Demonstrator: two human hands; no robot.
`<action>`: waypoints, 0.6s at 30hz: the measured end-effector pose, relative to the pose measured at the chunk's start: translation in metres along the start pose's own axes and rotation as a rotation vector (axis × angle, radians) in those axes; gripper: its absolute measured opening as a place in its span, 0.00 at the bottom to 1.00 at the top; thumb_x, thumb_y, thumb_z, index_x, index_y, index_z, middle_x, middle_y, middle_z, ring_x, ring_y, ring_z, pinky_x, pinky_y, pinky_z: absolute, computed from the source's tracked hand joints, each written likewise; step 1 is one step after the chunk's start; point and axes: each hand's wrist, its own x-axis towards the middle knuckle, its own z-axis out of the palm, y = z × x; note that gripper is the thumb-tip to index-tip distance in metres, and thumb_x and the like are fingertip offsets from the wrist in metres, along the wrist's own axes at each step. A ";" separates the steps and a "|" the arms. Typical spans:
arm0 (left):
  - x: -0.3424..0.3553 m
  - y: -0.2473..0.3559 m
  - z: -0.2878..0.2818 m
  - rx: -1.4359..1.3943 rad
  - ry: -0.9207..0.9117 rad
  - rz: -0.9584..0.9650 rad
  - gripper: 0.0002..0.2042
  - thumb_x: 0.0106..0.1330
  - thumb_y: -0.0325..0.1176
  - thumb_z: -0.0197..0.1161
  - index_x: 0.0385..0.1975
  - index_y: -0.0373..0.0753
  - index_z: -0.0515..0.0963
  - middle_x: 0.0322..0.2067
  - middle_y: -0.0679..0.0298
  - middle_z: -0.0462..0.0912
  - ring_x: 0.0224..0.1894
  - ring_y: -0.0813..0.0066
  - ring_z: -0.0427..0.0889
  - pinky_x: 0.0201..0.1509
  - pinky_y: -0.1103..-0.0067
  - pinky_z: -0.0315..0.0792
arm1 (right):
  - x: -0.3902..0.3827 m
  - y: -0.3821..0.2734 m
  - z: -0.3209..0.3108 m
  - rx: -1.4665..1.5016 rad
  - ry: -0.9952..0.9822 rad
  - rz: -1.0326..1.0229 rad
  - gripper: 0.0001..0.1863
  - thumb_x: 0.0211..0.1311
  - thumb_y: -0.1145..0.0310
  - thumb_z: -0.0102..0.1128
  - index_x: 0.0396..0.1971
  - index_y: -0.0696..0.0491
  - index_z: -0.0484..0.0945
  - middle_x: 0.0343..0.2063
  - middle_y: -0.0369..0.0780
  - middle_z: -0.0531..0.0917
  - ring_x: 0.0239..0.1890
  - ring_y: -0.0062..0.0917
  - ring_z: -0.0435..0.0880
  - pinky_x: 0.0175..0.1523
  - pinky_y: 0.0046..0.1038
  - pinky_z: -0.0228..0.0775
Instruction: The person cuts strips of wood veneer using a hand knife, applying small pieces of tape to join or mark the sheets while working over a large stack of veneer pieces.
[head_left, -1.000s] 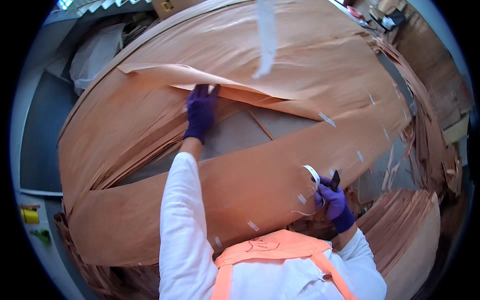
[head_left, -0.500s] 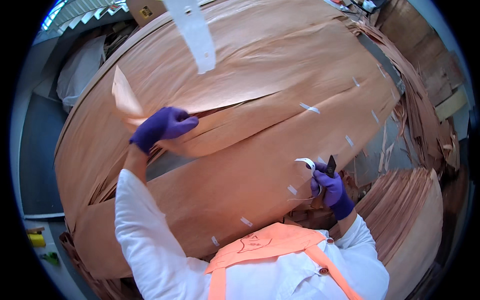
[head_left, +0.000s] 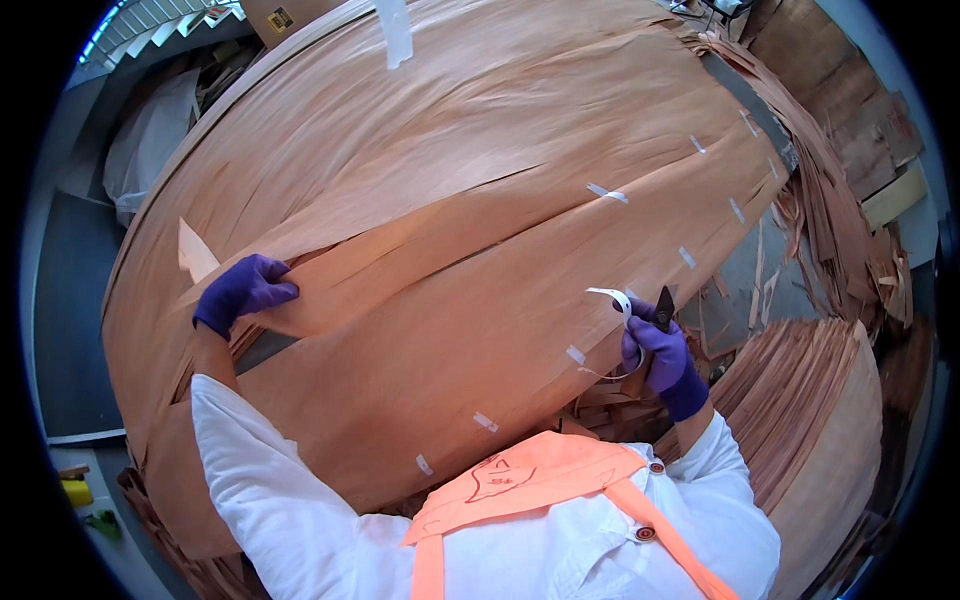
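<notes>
Purple gloves cover both hands. My left hand [head_left: 245,292] is closed on the left end of a narrow wood veneer strip [head_left: 370,268], whose torn tip [head_left: 196,250] sticks up beyond the fingers. This strip lies along the upper edge of a wide veneer sheet [head_left: 430,360], with a dark gap between them near the left hand. Over the sheet's right part, my right hand [head_left: 662,360] is wrapped round a knife [head_left: 665,308], its dark blade pointing up. A curling length of white perforated tape [head_left: 620,298] hangs from the same hand.
Short tape pieces [head_left: 607,193] dot the sheet's seam and edges. More veneer [head_left: 420,130] spreads across the far side, with a white tape strip [head_left: 395,40] hanging above. Stacked veneer [head_left: 790,410] stands at the right, beside scraps [head_left: 840,200]. A plastic bag [head_left: 150,145] sits far left.
My left hand has moved left and slightly down with the veneer strip, which now lies flatter, narrowing the gap. The right hand has stayed nearly in place. The view has shifted a little.
</notes>
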 end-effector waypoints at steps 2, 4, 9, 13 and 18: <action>-0.009 0.029 -0.005 -0.139 -0.021 -0.141 0.14 0.54 0.39 0.64 0.33 0.34 0.81 0.29 0.53 0.83 0.31 0.68 0.81 0.37 0.77 0.71 | 0.001 -0.002 0.004 -0.035 -0.042 0.009 0.16 0.62 0.74 0.51 0.50 0.57 0.71 0.22 0.36 0.80 0.23 0.17 0.79 0.28 0.18 0.73; -0.007 0.026 -0.005 0.255 0.039 -0.134 0.14 0.54 0.40 0.64 0.33 0.35 0.81 0.31 0.52 0.83 0.34 0.63 0.81 0.39 0.76 0.72 | 0.002 -0.002 0.010 -0.059 -0.067 0.025 0.17 0.62 0.73 0.52 0.51 0.57 0.70 0.22 0.36 0.79 0.23 0.18 0.79 0.28 0.18 0.73; -0.008 0.056 0.038 0.832 0.467 0.078 0.11 0.55 0.41 0.60 0.29 0.38 0.75 0.31 0.55 0.79 0.36 0.56 0.78 0.39 0.66 0.71 | 0.006 -0.001 0.020 -0.103 -0.138 0.010 0.21 0.61 0.72 0.53 0.55 0.58 0.68 0.21 0.37 0.79 0.21 0.20 0.77 0.27 0.20 0.70; 0.010 0.104 0.104 0.449 0.445 0.477 0.14 0.56 0.36 0.61 0.41 0.38 0.75 0.40 0.53 0.77 0.42 0.53 0.77 0.43 0.68 0.72 | 0.017 0.001 0.038 -0.086 -0.166 0.050 0.23 0.61 0.71 0.54 0.57 0.57 0.65 0.22 0.38 0.78 0.21 0.21 0.76 0.27 0.21 0.68; 0.050 0.094 0.190 0.467 0.675 0.622 0.26 0.57 0.44 0.58 0.54 0.36 0.68 0.58 0.49 0.65 0.61 0.51 0.62 0.63 0.59 0.53 | 0.044 0.010 0.077 -0.118 -0.260 0.114 0.25 0.62 0.69 0.54 0.59 0.56 0.62 0.22 0.38 0.76 0.22 0.20 0.74 0.28 0.21 0.67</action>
